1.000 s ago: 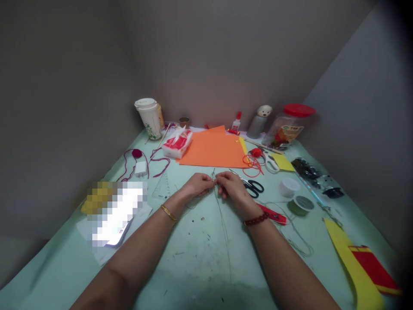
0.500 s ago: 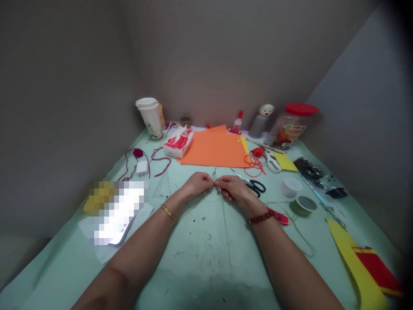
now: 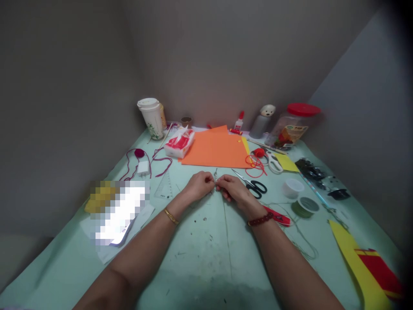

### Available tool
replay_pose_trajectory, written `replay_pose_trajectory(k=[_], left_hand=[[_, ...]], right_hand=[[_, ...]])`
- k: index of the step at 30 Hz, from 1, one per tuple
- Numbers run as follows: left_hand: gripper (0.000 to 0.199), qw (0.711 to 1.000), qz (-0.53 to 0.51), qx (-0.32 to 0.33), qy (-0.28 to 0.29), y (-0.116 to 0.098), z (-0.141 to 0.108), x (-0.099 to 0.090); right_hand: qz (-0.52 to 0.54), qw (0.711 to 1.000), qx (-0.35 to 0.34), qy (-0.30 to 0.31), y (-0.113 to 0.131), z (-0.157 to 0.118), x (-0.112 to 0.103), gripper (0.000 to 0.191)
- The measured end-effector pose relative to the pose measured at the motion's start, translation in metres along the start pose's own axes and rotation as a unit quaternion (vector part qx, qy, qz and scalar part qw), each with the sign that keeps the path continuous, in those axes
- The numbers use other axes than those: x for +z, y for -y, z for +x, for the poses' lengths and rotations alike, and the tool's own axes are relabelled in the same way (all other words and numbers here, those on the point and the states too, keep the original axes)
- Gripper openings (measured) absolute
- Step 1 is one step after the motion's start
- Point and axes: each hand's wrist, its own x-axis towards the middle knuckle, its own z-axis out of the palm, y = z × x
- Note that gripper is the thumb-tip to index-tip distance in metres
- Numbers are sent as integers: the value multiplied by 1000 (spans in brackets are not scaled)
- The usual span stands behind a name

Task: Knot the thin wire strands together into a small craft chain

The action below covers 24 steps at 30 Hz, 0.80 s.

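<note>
closely pinched, thin beaded cord (image 3: 215, 176) held upright between left hand (image 3: 199, 186) and right hand (image 3: 234, 190), both gripping it

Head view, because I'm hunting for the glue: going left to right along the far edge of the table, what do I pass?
White paper cup → small brown cup → glue bottle with red cap → grey bottle with white animal-head top → clear plastic jar with red lid
</note>
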Motion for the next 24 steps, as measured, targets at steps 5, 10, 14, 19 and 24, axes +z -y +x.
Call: replay_pose_trajectory(k=[5, 10, 14, 19, 24], left_hand=[[11, 988, -125, -71, 48, -3, 0, 3], [7, 982, -166, -65, 56, 0, 2, 6], [10, 991, -111, -49, 50, 3, 3, 4], [17, 990, -107, -68, 66, 5, 5, -2], [18, 998, -1, -22, -65, -8, -3, -11]], right_hand=[[14, 1000, 18, 5, 1, 0, -1, 9], [10, 1000, 23, 15, 6, 0, 0, 16], [17, 999, 32, 13, 7, 1, 1, 15], [37, 999, 28, 21, 7, 0, -1, 13], [35, 999, 29, 9, 7, -2, -1, 18]])
